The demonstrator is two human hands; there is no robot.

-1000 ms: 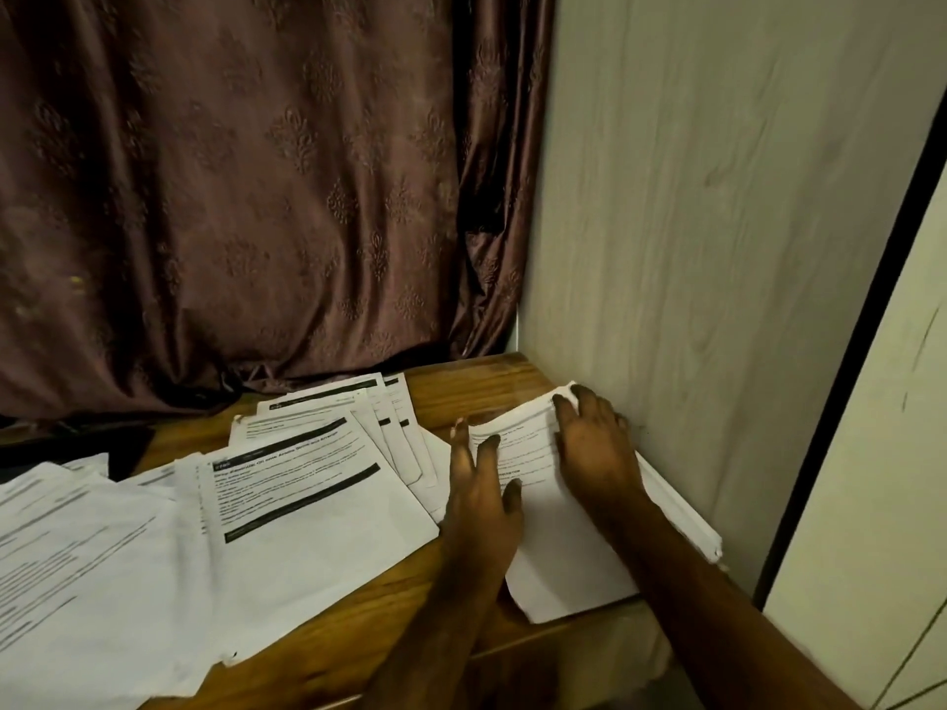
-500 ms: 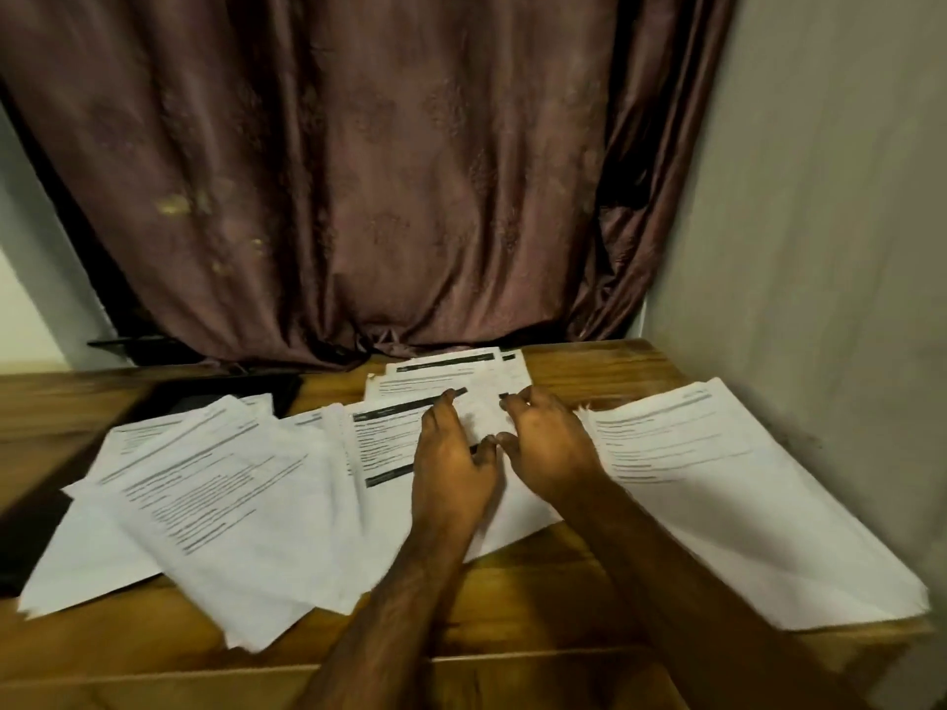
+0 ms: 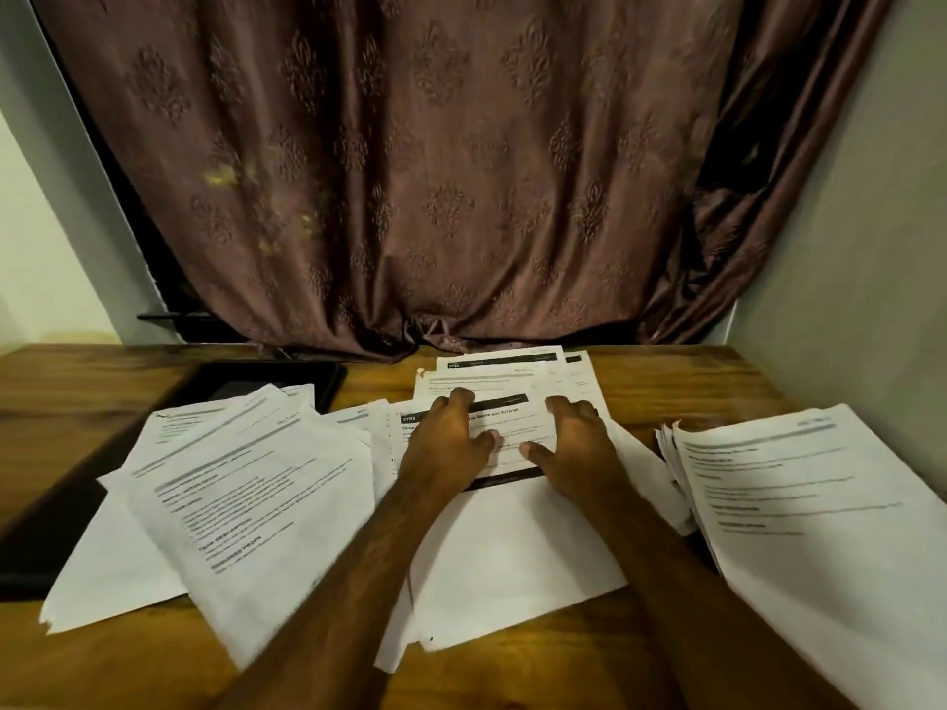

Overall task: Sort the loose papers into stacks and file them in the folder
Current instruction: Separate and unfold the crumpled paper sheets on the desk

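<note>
Printed white papers cover a wooden table [image 3: 666, 381]. My left hand [image 3: 446, 443] and my right hand [image 3: 576, 445] lie flat side by side on the middle sheets [image 3: 512, 545], which carry black header bars; the thumbs point toward each other. More sheets with the same black bars [image 3: 512, 363] fan out behind the fingers. A thicker stack of papers [image 3: 799, 509] sits at the right. Loose overlapping sheets [image 3: 230, 499] spread out at the left. A dark flat thing [image 3: 266, 381], perhaps the folder, lies partly under the left sheets.
A brown patterned curtain [image 3: 435, 171] hangs right behind the table. A pale wall [image 3: 871, 248] closes the right side. Another dark flat surface [image 3: 36, 535] shows at the table's left edge. Bare wood [image 3: 77, 381] shows at the back left.
My hands have left the stack at the right and now press on the middle sheets with black bars. The view has swung left from the wall to the table's centre.
</note>
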